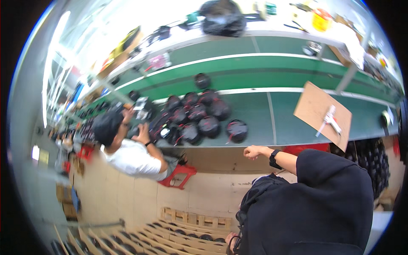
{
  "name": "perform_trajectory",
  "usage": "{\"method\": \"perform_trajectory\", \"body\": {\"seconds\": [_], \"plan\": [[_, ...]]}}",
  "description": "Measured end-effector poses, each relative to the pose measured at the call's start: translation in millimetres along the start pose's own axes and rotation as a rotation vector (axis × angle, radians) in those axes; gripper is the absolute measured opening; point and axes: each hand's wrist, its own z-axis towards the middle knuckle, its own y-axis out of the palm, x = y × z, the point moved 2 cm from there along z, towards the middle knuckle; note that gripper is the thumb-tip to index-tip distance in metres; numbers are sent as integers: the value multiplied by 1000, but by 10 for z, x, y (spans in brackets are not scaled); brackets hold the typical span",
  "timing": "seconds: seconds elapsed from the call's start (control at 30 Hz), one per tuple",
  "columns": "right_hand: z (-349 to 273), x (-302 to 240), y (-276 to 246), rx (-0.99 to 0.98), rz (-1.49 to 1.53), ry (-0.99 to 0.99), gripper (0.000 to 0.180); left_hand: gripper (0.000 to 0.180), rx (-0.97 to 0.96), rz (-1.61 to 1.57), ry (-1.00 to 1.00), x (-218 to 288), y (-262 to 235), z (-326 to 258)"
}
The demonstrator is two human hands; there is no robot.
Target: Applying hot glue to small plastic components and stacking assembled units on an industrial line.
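Note:
My right hand (pixel 253 152), with a black watch on the wrist, hovers beside the near edge of the green workbench (pixel 250 119). Its fingers are curled in, and nothing shows in them. The closest thing on the bench is a black round housing (pixel 236 131) with a red strip, apart from a pile of similar housings (pixel 196 112). Low in the picture, my left hand (pixel 231 239) shows only in part, next to a carton with cardboard dividers (pixel 178 247) that holds rows of black round parts. Its fingers are too hidden to read.
A co-worker (pixel 131 157) on a red stool (pixel 180 175) handles a part at the bench's left. On the right, a white glue gun (pixel 330 121) lies on a brown board (pixel 310 104). Above runs a shelf (pixel 272 30) with a black bag (pixel 222 19). A wooden pallet (pixel 195 219) borders the carton.

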Motion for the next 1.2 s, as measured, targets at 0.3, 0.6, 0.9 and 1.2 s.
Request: {"method": "perform_trajectory", "body": {"seconds": [0.3, 0.6, 0.9, 1.2], "plan": [[-1922, 2567, -274, 793, 384, 260, 27, 23, -220, 724, 136, 1817, 1575, 608], [-2922, 3413, -801, 1500, 254, 326, 18, 20, -889, 1273, 500, 2862, 4985, 543], [-3570, 4358, -1734, 1233, 73, 832, 59, 19, -753, 806, 559, 3710, 7671, 566], [-3304, 4418, -1751, 1175, 111, 946, 109, 19, -379, 268, 334, 4203, 8318, 1307]]}}
